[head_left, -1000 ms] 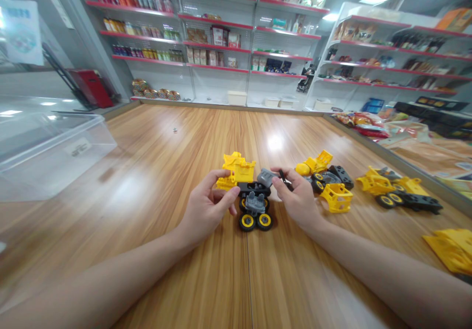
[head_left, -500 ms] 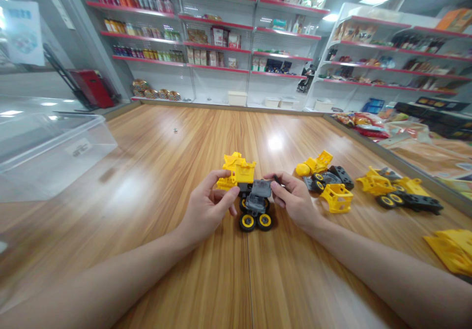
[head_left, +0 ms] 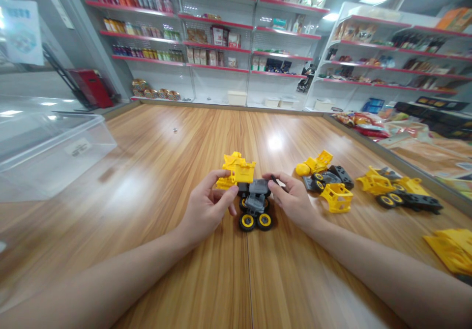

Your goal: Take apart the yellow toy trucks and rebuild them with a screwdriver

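A toy truck [head_left: 253, 206] with a black chassis, grey middle block and yellow-rimmed wheels stands on the wooden table [head_left: 165, 171] in front of me. Its yellow cab [head_left: 238, 170] sits at the far end. My left hand [head_left: 206, 208] pinches the yellow cab side of the truck between thumb and fingers. My right hand [head_left: 293, 198] presses a grey piece [head_left: 259, 186] down onto the chassis, with a small black part showing at its fingertips.
Two more yellow and black toy vehicles in pieces [head_left: 326, 181] [head_left: 398, 191] lie to the right. A loose yellow part [head_left: 452, 250] is near the right edge. A clear plastic box [head_left: 44, 147] stands at the left. Store shelves [head_left: 221, 39] line the back.
My right hand has moved left and brought the grey piece from beside the truck down onto its chassis. My left hand has kept its hold on the truck.
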Available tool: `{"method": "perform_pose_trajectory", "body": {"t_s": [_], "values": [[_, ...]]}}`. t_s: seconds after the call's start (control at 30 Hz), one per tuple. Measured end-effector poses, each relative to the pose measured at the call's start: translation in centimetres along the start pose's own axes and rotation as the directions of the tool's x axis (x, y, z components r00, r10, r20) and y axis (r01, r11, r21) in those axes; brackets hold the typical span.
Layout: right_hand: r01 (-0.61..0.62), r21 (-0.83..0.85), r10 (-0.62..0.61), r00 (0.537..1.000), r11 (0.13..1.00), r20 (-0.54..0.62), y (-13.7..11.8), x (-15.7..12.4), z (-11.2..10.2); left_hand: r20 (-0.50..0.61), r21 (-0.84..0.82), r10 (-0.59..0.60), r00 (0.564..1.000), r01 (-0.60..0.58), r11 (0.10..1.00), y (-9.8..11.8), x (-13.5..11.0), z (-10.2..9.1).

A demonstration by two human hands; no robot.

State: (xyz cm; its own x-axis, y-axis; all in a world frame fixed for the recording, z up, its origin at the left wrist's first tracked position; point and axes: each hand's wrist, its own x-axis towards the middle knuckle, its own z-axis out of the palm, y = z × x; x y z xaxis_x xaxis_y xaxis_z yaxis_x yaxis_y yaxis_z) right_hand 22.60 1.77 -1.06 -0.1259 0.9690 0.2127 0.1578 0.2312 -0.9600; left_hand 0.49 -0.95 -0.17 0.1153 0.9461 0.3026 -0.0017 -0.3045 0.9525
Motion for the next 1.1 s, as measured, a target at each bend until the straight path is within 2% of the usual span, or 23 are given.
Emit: {"method": "perform_pose_trajectory", "body": {"t_s": [0.2,0.53,0.73,0.93,1.1], "values": [[0.056,-0.105,-0.055,0.998,0.993,0.006,0.3,0.0,-0.1,-0.002,0.016,-0.009,1.000,0.009,1.000,-0.1,0.0,0.0],[0.105,-0.170,-0.104,0.994,0.980,0.017,0.3,0.1,-0.1,-0.008,0.009,-0.011,1.000,0.011,1.000,0.3,0.1,0.1],[0.132,-0.246,-0.141,0.990,0.960,-0.020,-0.1,-0.3,-0.3,0.001,0.017,-0.019,1.000,0.019,1.000,0.1,0.0,0.0],[0.192,-0.306,-0.185,0.981,0.932,0.052,-1.2,-1.1,-0.3,0.013,0.002,-0.024,1.000,0.024,1.000,-0.3,0.0,-0.1],[0.207,-0.342,-0.201,0.978,0.917,0.052,-1.1,-1.1,-0.2,0.036,0.001,-0.052,0.998,0.052,0.999,-0.3,0.0,0.0]]}}
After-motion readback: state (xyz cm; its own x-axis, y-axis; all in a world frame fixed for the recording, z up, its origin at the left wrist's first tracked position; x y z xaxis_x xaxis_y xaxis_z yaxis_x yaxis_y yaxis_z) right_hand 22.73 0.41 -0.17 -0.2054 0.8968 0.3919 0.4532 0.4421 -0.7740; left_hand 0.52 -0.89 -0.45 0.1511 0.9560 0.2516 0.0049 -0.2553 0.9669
